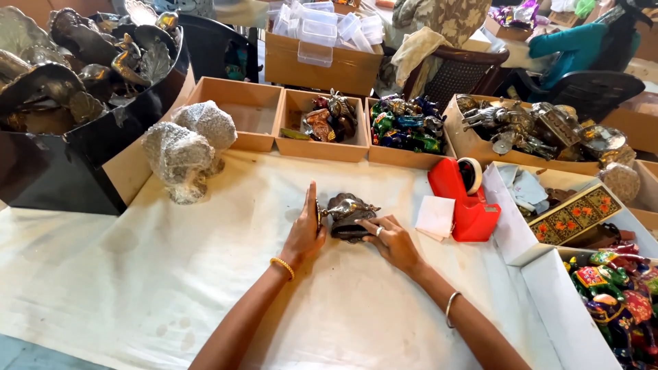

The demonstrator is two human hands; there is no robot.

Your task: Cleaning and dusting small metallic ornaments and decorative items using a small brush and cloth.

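Observation:
A small dark metal figurine point(348, 212) lies on the white cloth point(171, 274) in the middle of the table. My left hand point(306, 229) stands edge-on with flat fingers pressed against the figurine's left side. My right hand point(391, 240) rests on its lower right side, fingers curled over its base. A gold bangle sits on my left wrist and a silver one on my right.
A red tape dispenser point(466, 195) and a white paper square point(435, 216) lie right of my hands. Two wrapped figurines point(188, 147) stand at the left. Wooden trays point(322, 123) of figurines line the back. A black bin point(68, 137) holds metal pieces. White boxes point(603, 301) hold painted figurines.

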